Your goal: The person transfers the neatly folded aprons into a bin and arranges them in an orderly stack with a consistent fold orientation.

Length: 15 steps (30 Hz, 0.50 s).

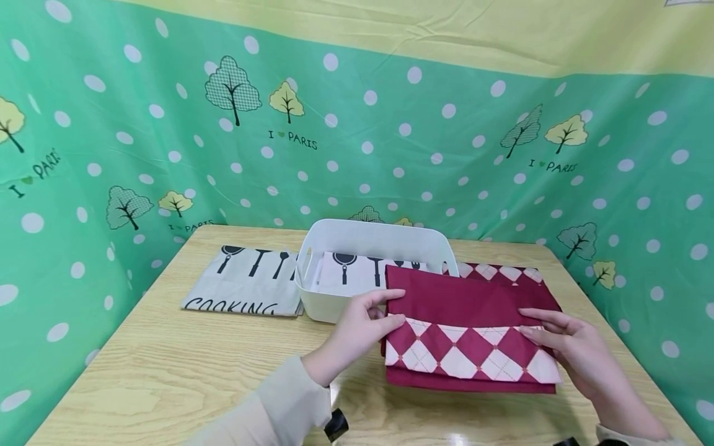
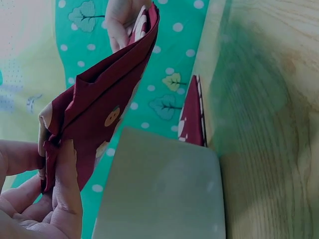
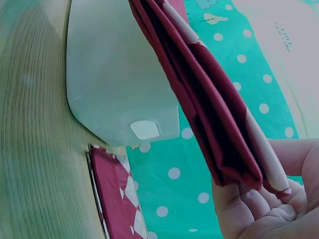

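Observation:
Raised above the table is a folded maroon cloth [image 1: 457, 297] with a pink-and-maroon diamond band across its front. My left hand [image 1: 362, 328] pinches its left edge between thumb and fingers. At the opposite edge, my right hand [image 1: 580, 353] grips it, thumb in front and fingers behind. The right wrist view shows several stacked layers along the cloth's side [image 3: 209, 104]. Behind it stands a white plastic basket [image 1: 320, 306], partly covered by the cloth in the head view. Inside the basket lies a folded white cloth [image 1: 362, 272] printed with black kitchen utensils.
Left of the basket, a folded grey cloth [image 1: 245, 282] with utensil prints and the word COOKING lies flat on the wooden table [image 1: 167, 365]. Another maroon diamond-patterned cloth [image 1: 502, 272] lies right of the basket. A green dotted curtain [image 1: 346, 142] surrounds the table's back and sides.

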Motion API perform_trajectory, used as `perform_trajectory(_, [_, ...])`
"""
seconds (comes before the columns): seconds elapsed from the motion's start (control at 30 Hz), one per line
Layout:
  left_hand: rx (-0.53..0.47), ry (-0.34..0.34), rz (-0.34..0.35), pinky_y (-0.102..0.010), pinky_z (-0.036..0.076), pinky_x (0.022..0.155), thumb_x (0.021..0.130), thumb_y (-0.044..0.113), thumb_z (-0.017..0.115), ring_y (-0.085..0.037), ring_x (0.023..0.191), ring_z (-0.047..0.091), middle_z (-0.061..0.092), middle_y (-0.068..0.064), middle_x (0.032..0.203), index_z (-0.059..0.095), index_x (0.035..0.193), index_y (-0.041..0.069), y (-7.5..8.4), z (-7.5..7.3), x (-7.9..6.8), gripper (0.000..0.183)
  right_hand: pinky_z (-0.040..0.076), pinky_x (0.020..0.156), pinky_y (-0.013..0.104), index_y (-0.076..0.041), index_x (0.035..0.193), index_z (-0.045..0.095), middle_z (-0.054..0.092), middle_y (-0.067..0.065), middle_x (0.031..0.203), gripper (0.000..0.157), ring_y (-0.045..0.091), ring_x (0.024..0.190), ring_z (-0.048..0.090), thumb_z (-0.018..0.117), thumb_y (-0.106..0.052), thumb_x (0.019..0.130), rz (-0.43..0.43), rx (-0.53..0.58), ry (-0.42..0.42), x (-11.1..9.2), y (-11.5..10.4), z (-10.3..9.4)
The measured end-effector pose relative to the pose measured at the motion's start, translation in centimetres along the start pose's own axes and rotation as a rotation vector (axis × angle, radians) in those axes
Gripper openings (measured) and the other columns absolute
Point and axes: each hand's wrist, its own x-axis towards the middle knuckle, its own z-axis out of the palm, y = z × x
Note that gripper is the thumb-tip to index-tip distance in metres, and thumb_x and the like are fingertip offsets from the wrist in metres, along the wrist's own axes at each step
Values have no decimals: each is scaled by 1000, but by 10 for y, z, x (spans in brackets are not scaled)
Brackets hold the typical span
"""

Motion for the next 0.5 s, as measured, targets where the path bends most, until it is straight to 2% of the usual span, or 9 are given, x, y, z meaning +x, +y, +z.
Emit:
perform_trajectory(0.3, [-1,24,0,-16,38,52,87,3,69,-9,59,45,51,2,66,65,128,2,1,-11,3,41,59,70,23,-38,103,73,75,-13,94,37,7,80,70,62,-4,95,-3,12,12,4,-6,12])
perform_trajectory(0.5, [3,49,8,-16,42,54,86,2,68,-8,60,49,65,-7,77,65,127,0,2,-19,4,41,59,70,22,-37,105,73,75,-12,94,36,6,81,70,63,-4,95,-31,20,14,7,-8,19])
